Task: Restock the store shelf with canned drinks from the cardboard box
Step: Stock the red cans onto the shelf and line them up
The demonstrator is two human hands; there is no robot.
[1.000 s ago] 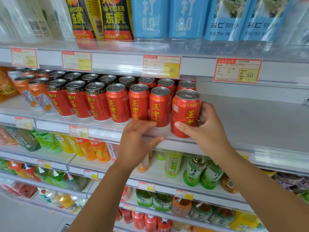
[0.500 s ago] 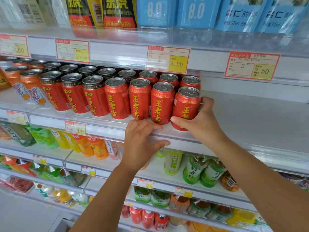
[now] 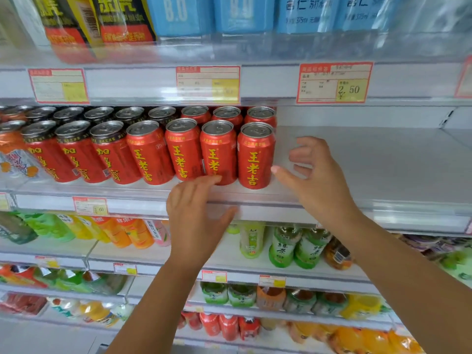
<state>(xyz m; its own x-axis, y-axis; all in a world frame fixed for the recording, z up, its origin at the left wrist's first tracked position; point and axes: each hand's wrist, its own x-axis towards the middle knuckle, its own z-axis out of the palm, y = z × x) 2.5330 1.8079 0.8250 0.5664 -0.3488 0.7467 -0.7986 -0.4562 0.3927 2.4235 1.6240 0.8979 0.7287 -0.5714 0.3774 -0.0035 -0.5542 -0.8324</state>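
Red drink cans with yellow lettering stand in rows on the white shelf [image 3: 370, 169]. The rightmost front can [image 3: 255, 155] stands upright at the end of the row. My right hand [image 3: 316, 180] hovers just right of it, fingers spread and relaxed, holding nothing, a small gap from the can. My left hand [image 3: 196, 213] lies flat over the shelf's front lip, its fingertips at the base of the neighbouring can [image 3: 218, 152]. The cardboard box is out of view.
Right of the cans the shelf surface is bare. Price tags [image 3: 334, 83] hang on the rail above. Blue and black-yellow packs [image 3: 178, 14] fill the top shelf. Green and orange bottles [image 3: 283, 246] stand on the lower shelves.
My right hand has let go of the rightmost can and drawn back to the right with fingers spread. The can now stands in line with the row. My left hand stayed at the shelf lip.
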